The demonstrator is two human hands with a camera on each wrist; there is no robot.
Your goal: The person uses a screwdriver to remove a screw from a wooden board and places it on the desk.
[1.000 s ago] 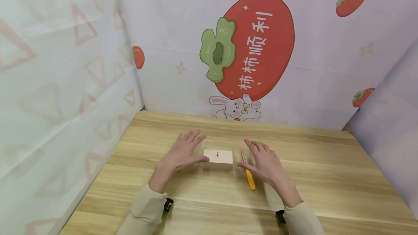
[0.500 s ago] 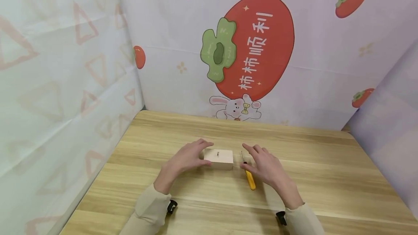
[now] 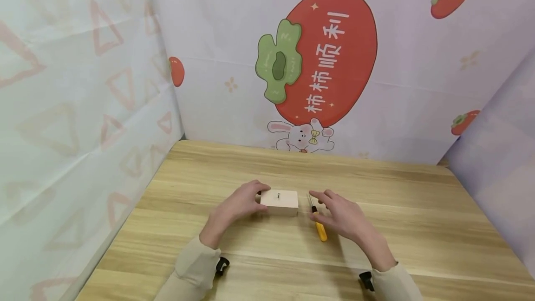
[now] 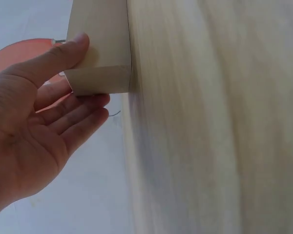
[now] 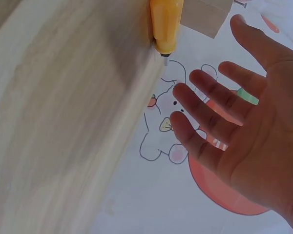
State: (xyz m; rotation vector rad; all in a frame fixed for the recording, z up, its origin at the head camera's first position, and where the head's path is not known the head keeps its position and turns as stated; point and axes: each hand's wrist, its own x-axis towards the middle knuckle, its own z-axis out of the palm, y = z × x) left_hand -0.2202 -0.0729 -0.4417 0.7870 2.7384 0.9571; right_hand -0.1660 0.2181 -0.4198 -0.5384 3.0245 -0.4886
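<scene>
A pale wooden block (image 3: 284,210) lies on the table, with a small screw (image 3: 278,195) standing up from its top. My left hand (image 3: 237,204) holds the block's left end, thumb on the near face and fingers round the far side. In the left wrist view the thumb presses the wooden block (image 4: 105,39). A screwdriver (image 3: 320,231) with a yellow handle lies to the block's right, tip pointing away from me. Above it hovers my right hand (image 3: 343,216), fingers spread and holding nothing. The right wrist view shows the palm and the screwdriver's yellow handle (image 5: 166,22) beyond the fingertips.
The wood-grain table (image 3: 397,226) extends to both sides. A printed cloth (image 3: 217,106) with a persimmon and rabbit hangs along the back edge. Another cloth wall (image 3: 83,152) borders the left side, and a third (image 3: 501,175) the right.
My left hand has moved right and closed round the block's left end. The right hand has lowered slightly toward the screwdriver. Block and screwdriver stay in place.
</scene>
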